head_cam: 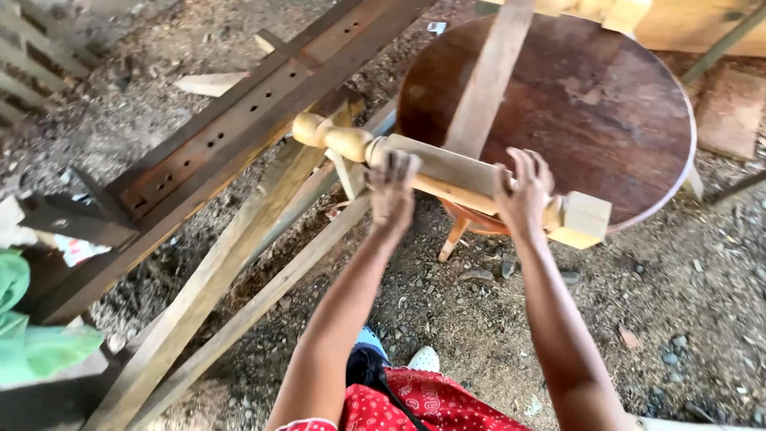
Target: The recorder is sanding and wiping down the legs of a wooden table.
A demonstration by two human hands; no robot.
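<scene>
A pale turned wooden leg point(447, 172) with a rounded knob at its left end and a square block at its right end lies across the near edge of a round dark brown tabletop point(606, 112). My left hand point(392, 191) grips the square section near the knob. My right hand point(523, 191) holds the leg closer to the block end, fingers spread over it. A light wooden plank point(488, 76) leans across the tabletop behind the leg.
Long rough timbers point(239, 263) and a dark beam with drilled holes point(239, 120) slant across the left. Gravel and dirt ground point(686, 303) lies below. Green cloth point(32, 335) sits at the far left. Red patterned clothing point(415, 407) and a white shoe tip point(424, 359) show at the bottom.
</scene>
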